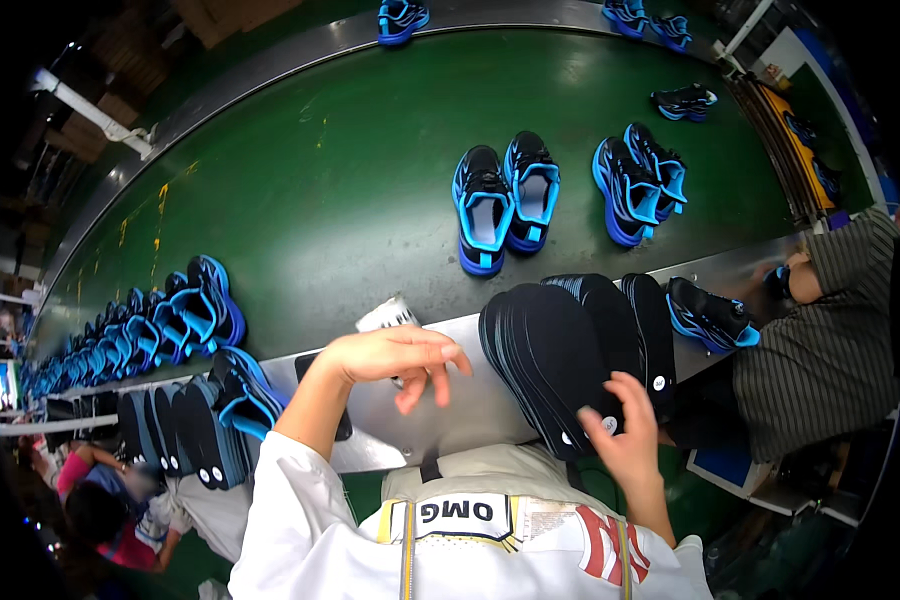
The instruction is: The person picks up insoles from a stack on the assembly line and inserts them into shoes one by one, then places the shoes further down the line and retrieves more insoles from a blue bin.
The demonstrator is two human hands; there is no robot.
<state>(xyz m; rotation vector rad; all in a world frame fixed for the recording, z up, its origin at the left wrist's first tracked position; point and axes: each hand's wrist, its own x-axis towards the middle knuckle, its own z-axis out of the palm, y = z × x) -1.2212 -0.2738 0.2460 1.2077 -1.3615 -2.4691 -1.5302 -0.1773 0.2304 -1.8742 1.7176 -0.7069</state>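
Taking mid-view as the dial's centre, with 12 straight away from the wearer, a green conveyor belt (340, 180) fills the far side. A steel ledge (460, 410) runs along its near edge. A long row of black-and-blue sneakers (205, 300) stands at 9 o'clock, one pair of sneakers (478, 190) at 1 and another pair (620, 195) at 2.

The nearest insole stack (545, 345), black and slightly fanned, lies on the ledge at 4 o'clock, its narrow heel ends toward the wearer; two further stacks (652, 335) sit just beyond it, toward 3. The fan looks useful for parting one layer from the next, so light fingertip pressure should serve better than a full grasp, which could drag several along.

The right hand (625, 430) is by those heel ends, thumb and fingers spread apart, with nothing visibly gripped; whether it touches the top insole cannot be told. The left hand (395, 355), at 7 to 8, hangs over the ledge with fingers loosely curled and seemingly unladen, well placed to steady the toe ends. Its wrist should stay clear of the white printed packet (385, 312) just beyond. The round white label (609, 425) near the right thumb offers a handy check before lifting.
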